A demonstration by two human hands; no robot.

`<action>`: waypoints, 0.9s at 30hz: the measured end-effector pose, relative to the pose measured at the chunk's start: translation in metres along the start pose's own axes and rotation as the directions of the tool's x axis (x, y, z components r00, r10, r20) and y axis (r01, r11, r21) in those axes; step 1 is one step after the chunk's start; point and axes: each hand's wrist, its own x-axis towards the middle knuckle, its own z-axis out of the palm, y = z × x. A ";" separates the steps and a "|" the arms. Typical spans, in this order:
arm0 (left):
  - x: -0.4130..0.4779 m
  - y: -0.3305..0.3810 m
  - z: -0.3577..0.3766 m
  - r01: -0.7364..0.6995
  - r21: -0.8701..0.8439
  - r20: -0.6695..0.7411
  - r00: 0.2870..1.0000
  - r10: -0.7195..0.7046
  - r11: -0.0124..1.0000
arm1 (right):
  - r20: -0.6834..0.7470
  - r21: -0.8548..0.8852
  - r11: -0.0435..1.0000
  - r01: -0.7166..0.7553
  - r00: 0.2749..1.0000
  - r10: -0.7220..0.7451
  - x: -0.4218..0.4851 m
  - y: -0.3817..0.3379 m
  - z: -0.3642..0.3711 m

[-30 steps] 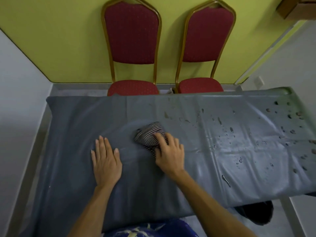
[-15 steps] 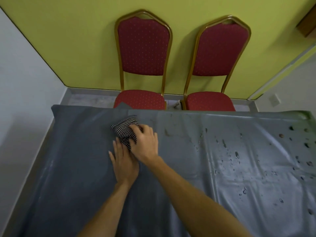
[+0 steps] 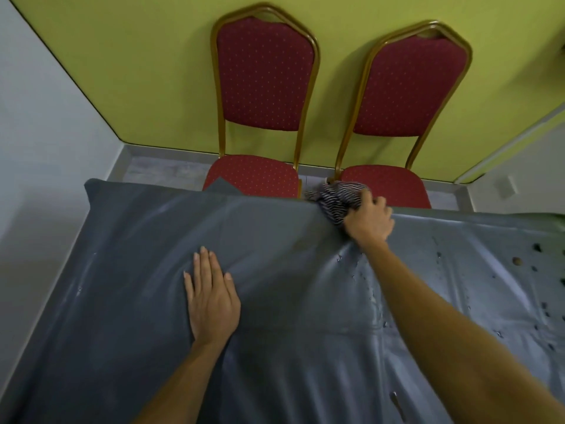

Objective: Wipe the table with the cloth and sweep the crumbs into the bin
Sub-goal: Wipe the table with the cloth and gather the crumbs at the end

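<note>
A black-and-white striped cloth (image 3: 337,198) is bunched at the far edge of the table (image 3: 137,270), which is covered in a grey plastic sheet. My right hand (image 3: 368,220) grips the cloth and presses it against that far edge, part of the cloth hanging over it. My left hand (image 3: 211,296) lies flat on the sheet, fingers straight, nearer to me and to the left. Dark crumbs (image 3: 516,261) and water drops (image 3: 371,293) are scattered over the right part of the sheet. No bin is in view.
Two red padded chairs with gold frames, the left chair (image 3: 264,87) and the right chair (image 3: 409,93), stand against the green wall just beyond the table's far edge. A white wall runs along the left. Grey floor shows between table and walls.
My right hand has swept the cloth from the left-middle of the sheet to the far edge, farther right. My left hand has parted from my right hand and lies flat.
</note>
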 end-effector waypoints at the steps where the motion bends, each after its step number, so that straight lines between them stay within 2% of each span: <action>1: 0.000 0.001 0.000 0.002 0.005 0.003 1.000 -0.002 1.000 | 0.012 0.014 0.998 -0.057 0.998 0.056 0.008 0.010 -0.009; 4: 0.000 0.003 -0.002 0.013 0.017 0.005 1.000 -0.013 1.000 | 0.012 0.198 0.974 -0.107 0.994 0.107 0.014 0.009 -0.025; 7: -0.001 0.004 -0.001 0.015 0.034 0.009 1.000 -0.015 0.999 | -0.042 0.361 0.931 0.061 0.998 -0.049 -0.031 -0.029 -0.025; 9: -0.001 0.003 0.000 0.015 0.046 0.016 1.000 -0.016 0.999 | -0.050 0.334 0.909 0.250 0.968 -0.247 -0.080 -0.064 -0.012; 12: 0.000 0.002 0.002 0.013 0.080 0.010 1.000 -0.014 0.997 | 0.053 0.156 0.820 0.551 0.824 -0.564 -0.142 -0.099 0.022; 14: 0.000 0.003 0.002 0.013 0.064 -0.006 1.000 -0.013 0.998 | 0.111 0.083 0.760 0.645 0.751 -0.650 -0.158 -0.095 0.042; 15: 0.000 0.003 0.001 0.010 0.049 -0.009 1.000 -0.009 0.999 | 0.087 0.073 0.752 0.655 0.747 -0.659 -0.158 -0.086 0.047; 19: -0.001 0.004 0.000 0.005 0.023 0.002 1.000 -0.005 1.000 | -0.033 0.033 0.827 0.562 0.827 -0.561 -0.126 -0.026 0.043; 22: -0.001 0.003 -0.002 0.002 0.012 -0.001 1.000 -0.002 1.000 | -0.097 0.027 0.934 0.356 0.931 -0.352 -0.091 0.033 0.026; 25: -0.001 0.001 -0.002 0.001 -0.004 -0.008 1.000 -0.001 1.000 | -0.053 -0.007 0.993 0.117 0.992 -0.117 -0.064 0.080 0.002; 27: -0.001 0.002 -0.001 -0.003 -0.003 -0.008 1.000 0.003 1.000 | 0.010 0.024 0.998 0.058 0.998 -0.058 -0.056 0.086 -0.014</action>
